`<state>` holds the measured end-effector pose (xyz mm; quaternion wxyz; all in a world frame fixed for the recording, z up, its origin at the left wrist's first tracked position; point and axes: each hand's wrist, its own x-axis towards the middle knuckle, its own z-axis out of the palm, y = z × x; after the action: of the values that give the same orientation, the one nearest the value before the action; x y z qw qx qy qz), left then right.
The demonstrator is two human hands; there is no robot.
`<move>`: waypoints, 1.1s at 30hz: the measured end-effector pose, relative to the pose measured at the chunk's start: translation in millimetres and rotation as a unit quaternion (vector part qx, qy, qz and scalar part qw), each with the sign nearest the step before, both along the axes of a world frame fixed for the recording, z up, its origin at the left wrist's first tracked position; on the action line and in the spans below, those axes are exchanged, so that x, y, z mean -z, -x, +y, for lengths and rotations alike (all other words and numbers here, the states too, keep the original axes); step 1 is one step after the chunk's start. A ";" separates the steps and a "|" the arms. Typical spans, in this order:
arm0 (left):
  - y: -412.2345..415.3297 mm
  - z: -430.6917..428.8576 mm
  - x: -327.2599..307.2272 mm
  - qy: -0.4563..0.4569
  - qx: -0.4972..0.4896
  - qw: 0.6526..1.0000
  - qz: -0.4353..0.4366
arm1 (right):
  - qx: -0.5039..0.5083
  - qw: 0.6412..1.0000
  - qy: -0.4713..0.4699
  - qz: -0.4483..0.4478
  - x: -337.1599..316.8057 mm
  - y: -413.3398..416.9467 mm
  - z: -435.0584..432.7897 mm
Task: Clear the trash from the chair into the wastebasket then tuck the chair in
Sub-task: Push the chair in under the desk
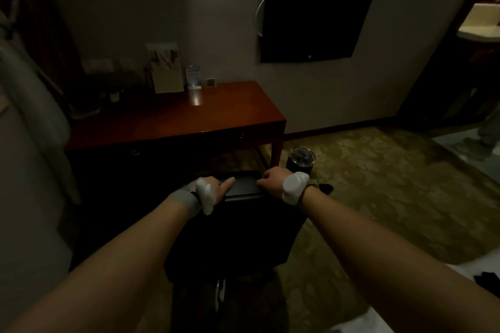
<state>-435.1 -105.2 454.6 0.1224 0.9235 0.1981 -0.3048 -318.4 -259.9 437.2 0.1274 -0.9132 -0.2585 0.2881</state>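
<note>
step: tuck chair [238, 224] | both hands, left [216, 189] and right [272, 181], grip its top edge, seemingly | we push straight under bench [173, 121], frame centre, avoiding wastebasket [301, 161]

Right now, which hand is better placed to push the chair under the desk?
Neither alone: left hand and right hand both grip the chair back's top corners, facing the desk.

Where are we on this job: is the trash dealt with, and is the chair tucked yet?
Trash looks done: something pale lies in the wastebasket beside the desk, though the seat is too dark to check. In hand: the left hand and right hand are both on the top of the chair back. Left: push it in under the desk; it stands out from it.
</note>
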 end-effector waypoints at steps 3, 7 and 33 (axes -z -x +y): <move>19.7 -4.2 -3.4 0.043 -0.056 0.997 -0.039 | -0.016 0.999 -0.026 0.021 1.0 5.4 -24.7; 39.4 -0.1 10.1 0.052 -0.084 0.993 -0.059 | -0.048 0.994 -0.079 0.049 2.0 14.4 -48.4; 3.0 57.7 17.0 -0.003 -0.088 0.989 -0.117 | -0.206 0.975 0.064 -0.061 -1.8 -46.8 10.2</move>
<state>-438.1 -47.4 437.6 0.1685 0.9321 0.2637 -0.1826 -271.5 -249.7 439.1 -0.0092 -0.8624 -0.4296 0.2677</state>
